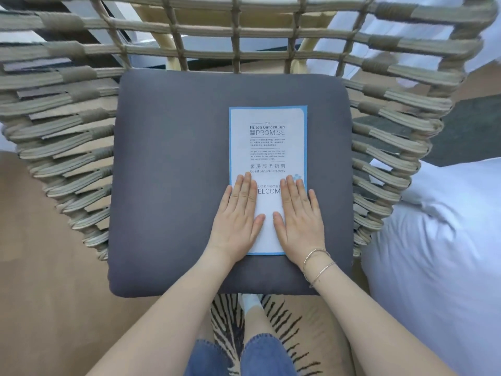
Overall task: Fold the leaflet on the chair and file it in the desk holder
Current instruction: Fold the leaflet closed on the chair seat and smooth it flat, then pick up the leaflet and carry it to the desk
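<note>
A white leaflet point(267, 147) with a light blue border and printed text lies flat on the dark grey seat cushion point(173, 172) of a woven rope chair point(62, 126). My left hand point(238, 215) rests palm down on the leaflet's lower left part, fingers together and flat. My right hand point(299, 215) lies palm down on its lower right part, with thin bracelets at the wrist. Both hands press the sheet against the cushion and grip nothing. The desk holder is not in view.
The chair's rope back and sides curve up around the cushion. A white pillow or duvet point(439, 253) bulges at the right. My jeans-clad legs stand on a striped rug point(292, 329) below the cushion's front edge. The floor is brown wood.
</note>
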